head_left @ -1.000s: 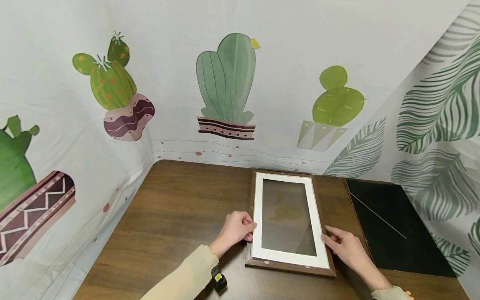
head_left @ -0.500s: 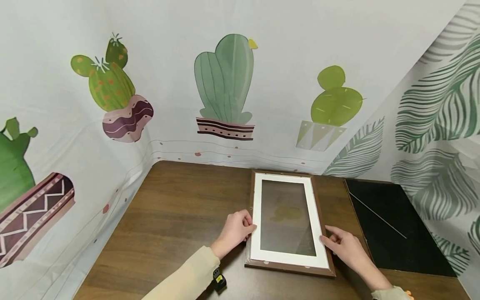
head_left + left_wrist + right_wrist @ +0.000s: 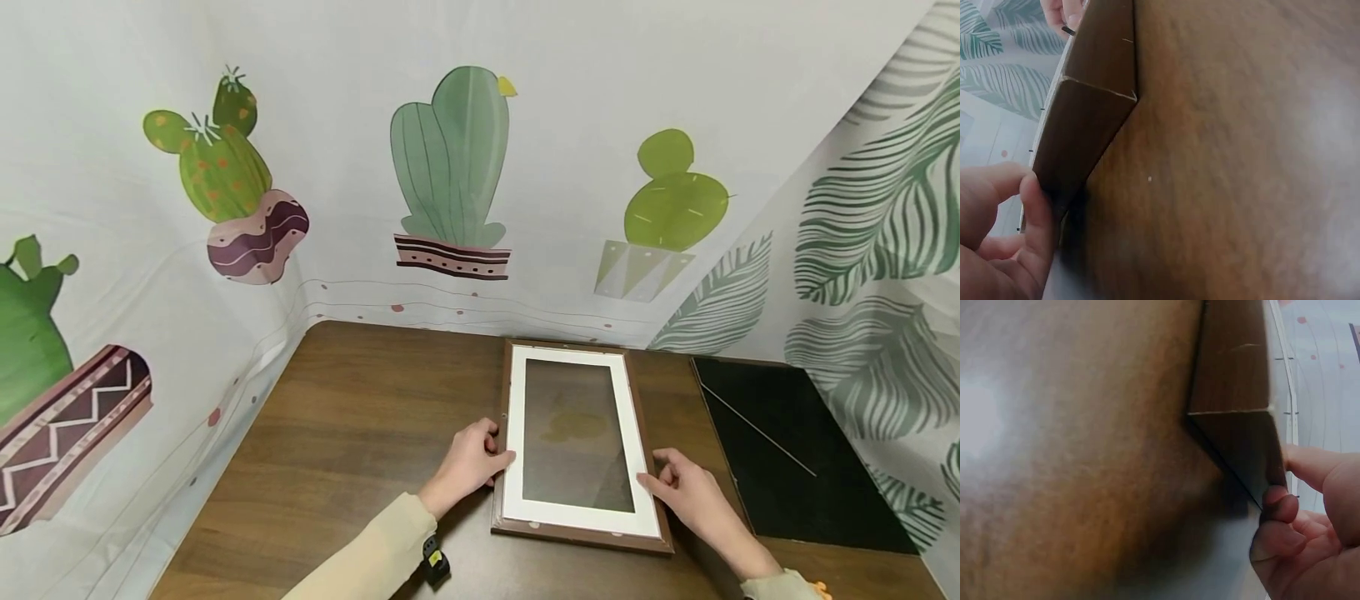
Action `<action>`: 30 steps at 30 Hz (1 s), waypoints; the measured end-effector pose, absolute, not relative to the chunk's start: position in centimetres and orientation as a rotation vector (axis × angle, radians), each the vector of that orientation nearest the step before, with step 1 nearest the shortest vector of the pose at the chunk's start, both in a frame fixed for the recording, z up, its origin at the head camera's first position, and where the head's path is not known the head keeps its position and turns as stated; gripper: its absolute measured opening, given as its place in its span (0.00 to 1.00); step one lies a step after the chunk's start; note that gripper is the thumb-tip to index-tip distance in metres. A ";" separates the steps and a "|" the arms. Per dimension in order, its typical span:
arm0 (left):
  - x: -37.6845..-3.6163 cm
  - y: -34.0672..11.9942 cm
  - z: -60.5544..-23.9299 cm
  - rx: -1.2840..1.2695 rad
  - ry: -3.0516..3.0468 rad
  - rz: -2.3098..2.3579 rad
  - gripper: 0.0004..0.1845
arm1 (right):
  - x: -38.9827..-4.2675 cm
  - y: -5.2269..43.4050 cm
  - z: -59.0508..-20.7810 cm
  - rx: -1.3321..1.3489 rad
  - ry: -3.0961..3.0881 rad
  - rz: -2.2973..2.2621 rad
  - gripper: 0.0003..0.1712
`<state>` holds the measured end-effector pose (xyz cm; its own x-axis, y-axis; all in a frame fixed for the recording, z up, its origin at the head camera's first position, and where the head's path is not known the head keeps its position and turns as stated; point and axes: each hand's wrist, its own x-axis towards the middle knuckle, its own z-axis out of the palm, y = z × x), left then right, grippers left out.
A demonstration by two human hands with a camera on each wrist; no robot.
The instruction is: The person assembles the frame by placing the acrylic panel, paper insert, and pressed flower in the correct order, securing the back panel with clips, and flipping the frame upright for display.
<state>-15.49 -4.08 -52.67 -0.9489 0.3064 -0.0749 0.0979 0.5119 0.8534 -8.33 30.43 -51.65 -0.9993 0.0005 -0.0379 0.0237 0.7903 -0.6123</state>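
A brown wooden picture frame (image 3: 581,535) with a white mat (image 3: 516,433) and a glass pane lies flat on the dark wooden table (image 3: 360,417). My left hand (image 3: 497,450) grips the frame's left edge near the lower corner, thumb on the mat and fingers curled at the side. On the frame's right edge my right hand (image 3: 654,471) holds it the same way. In the left wrist view my left hand (image 3: 1022,194) pinches the frame's side (image 3: 1094,100). In the right wrist view my right hand (image 3: 1285,487) pinches the opposite side (image 3: 1235,375).
A black backing board (image 3: 780,450) lies on the table right of the frame. Cactus-printed cloth (image 3: 450,167) walls the back and left, and leaf-printed cloth (image 3: 877,208) walls the right. Bare tabletop stretches left of the frame.
Both hands stay on the frame's edges. The right hand's fingers have shifted very slightly along the right edge. The frame lies where it was.
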 end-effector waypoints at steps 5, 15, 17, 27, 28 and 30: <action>-15.7 -4.5 -52.5 0.410 2.583 1.413 0.21 | -8.3 29.8 -51.6 -0.015 2.963 -0.963 0.26; -15.6 -4.9 -52.7 0.396 2.517 1.465 0.33 | -7.8 30.4 -51.2 -0.081 2.991 -0.937 0.23; -15.5 -5.1 -52.8 0.426 2.485 1.475 0.37 | -7.5 31.1 -51.1 -0.102 2.988 -0.948 0.19; -15.9 -5.9 -53.1 0.513 2.404 1.464 0.39 | -5.2 36.3 -51.1 -0.515 3.132 -0.932 0.14; -15.9 -5.9 -53.1 0.511 2.404 1.466 0.39 | -5.0 37.0 -51.3 -0.579 3.150 -0.933 0.16; -16.0 -5.9 -53.1 0.504 2.405 1.471 0.39 | -4.3 38.4 -51.5 -0.671 3.164 -0.931 0.19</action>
<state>-15.96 -5.87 -53.09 -0.9009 0.4308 -0.0535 0.1486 0.4218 0.8944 -4.33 38.39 -51.52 -0.8964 -0.3090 0.3178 -0.4318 0.7703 -0.4692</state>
